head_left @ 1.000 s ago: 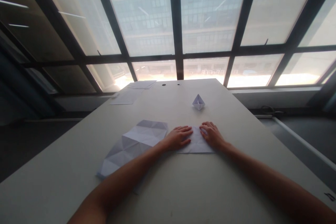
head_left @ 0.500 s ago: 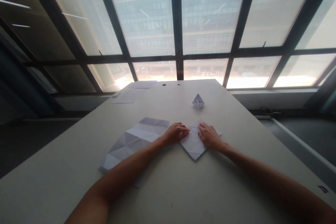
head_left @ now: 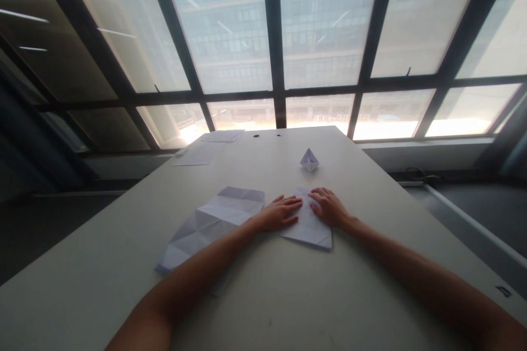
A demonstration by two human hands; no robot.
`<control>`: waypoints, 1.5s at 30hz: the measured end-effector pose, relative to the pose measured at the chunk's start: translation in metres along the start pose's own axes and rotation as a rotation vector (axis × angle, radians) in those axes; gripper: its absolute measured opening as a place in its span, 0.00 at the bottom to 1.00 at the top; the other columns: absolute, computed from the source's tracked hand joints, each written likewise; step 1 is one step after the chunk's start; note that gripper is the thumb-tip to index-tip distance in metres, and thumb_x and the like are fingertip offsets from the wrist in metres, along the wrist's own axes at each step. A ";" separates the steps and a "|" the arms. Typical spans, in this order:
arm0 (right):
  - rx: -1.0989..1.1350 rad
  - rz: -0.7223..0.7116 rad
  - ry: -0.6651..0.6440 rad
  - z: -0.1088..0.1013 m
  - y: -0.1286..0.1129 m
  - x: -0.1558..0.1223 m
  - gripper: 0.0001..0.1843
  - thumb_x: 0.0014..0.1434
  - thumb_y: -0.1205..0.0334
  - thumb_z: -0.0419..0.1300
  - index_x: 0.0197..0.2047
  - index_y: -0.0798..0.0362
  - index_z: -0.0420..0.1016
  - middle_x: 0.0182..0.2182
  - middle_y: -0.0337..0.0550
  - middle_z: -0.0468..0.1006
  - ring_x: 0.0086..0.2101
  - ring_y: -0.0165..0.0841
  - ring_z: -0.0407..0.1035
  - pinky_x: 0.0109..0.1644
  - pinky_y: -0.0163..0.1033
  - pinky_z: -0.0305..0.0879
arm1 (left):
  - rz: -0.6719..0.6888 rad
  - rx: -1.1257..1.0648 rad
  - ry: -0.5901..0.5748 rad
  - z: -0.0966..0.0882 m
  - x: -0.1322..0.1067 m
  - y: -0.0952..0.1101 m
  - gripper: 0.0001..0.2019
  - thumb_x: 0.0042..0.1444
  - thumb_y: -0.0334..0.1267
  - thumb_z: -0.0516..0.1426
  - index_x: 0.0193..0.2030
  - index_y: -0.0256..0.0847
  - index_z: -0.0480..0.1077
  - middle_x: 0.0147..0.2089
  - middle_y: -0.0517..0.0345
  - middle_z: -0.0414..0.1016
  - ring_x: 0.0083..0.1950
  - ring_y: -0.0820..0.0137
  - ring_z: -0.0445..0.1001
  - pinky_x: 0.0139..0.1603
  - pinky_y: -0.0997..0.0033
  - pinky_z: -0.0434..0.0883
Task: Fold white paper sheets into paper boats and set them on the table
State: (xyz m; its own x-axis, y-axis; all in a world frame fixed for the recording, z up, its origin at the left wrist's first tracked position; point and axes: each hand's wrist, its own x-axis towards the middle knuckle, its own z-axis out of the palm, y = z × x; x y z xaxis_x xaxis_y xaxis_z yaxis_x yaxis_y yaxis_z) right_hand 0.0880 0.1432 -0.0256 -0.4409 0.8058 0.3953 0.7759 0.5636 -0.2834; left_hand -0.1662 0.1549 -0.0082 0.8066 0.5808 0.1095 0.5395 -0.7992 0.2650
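- Left hand: lies flat, palm down, fingers stretched out and slightly spread. It grips nothing. The fingertips rest on the left part of a folded white paper.
- Right hand: also flat and open, fingers extended toward the left hand. It presses on the right part of the same paper and nothing is pinched.
- The fingertips of the two hands point at each other. They are close but apart, with a strip of paper showing between them.
- The folded paper lies flat on the table, under and between both hands. Its near edge and one corner stick out toward the wearer, below the right wrist.
- Just left of the left hand is a larger creased sheet, opened out and marked with fold lines. The left forearm crosses its near corner.
- Beyond the hands, well apart from them, a small paper boat stands upright on the table.
- At the far left corner of the table lie flat sheets, with more sheets at the far edge.
- Two small dark spots sit near the far edge. What they are cannot be made out.
- Behind the table is a dark-framed window wall.
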 end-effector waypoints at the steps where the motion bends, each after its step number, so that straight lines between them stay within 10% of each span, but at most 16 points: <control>1: -0.013 0.030 0.027 0.001 -0.001 0.000 0.19 0.65 0.62 0.55 0.58 0.52 0.74 0.55 0.54 0.75 0.56 0.42 0.67 0.64 0.51 0.58 | -0.029 0.018 0.023 0.001 0.000 0.000 0.28 0.67 0.49 0.51 0.72 0.49 0.55 0.73 0.54 0.56 0.73 0.60 0.53 0.73 0.51 0.46; 8: 0.020 -0.031 -0.076 0.013 0.002 -0.004 0.30 0.64 0.46 0.56 0.65 0.52 0.67 0.65 0.56 0.65 0.64 0.46 0.58 0.67 0.53 0.53 | -0.109 0.092 0.146 0.007 0.001 -0.003 0.27 0.63 0.51 0.55 0.67 0.47 0.63 0.67 0.50 0.66 0.67 0.56 0.63 0.69 0.54 0.57; 15: 0.057 -0.072 -0.203 0.011 0.006 -0.002 0.43 0.61 0.37 0.57 0.71 0.52 0.57 0.70 0.56 0.54 0.68 0.47 0.48 0.71 0.55 0.42 | -0.072 0.024 0.000 0.004 0.002 -0.005 0.35 0.65 0.56 0.51 0.74 0.44 0.48 0.75 0.48 0.48 0.75 0.58 0.48 0.73 0.51 0.44; 30: 0.107 -0.050 -0.228 0.007 0.009 -0.004 0.47 0.56 0.35 0.61 0.71 0.51 0.57 0.69 0.55 0.55 0.68 0.48 0.48 0.71 0.57 0.40 | -0.075 -0.015 -0.007 -0.002 0.003 -0.004 0.35 0.63 0.56 0.54 0.73 0.45 0.52 0.74 0.47 0.50 0.74 0.60 0.50 0.74 0.53 0.43; 45: 0.182 0.054 0.033 0.007 0.000 -0.002 0.12 0.62 0.60 0.58 0.44 0.45 0.83 0.43 0.41 0.84 0.46 0.42 0.77 0.57 0.46 0.66 | -0.108 -0.199 0.307 0.012 0.011 -0.017 0.12 0.64 0.43 0.56 0.46 0.47 0.80 0.52 0.58 0.80 0.56 0.64 0.77 0.61 0.64 0.70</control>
State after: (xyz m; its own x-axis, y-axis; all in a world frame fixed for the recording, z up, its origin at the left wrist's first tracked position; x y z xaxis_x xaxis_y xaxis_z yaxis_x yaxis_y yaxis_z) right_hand 0.0860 0.1426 -0.0331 -0.3834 0.8311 0.4028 0.7025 0.5456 -0.4570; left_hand -0.1637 0.1729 -0.0225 0.6213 0.7036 0.3448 0.5357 -0.7026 0.4685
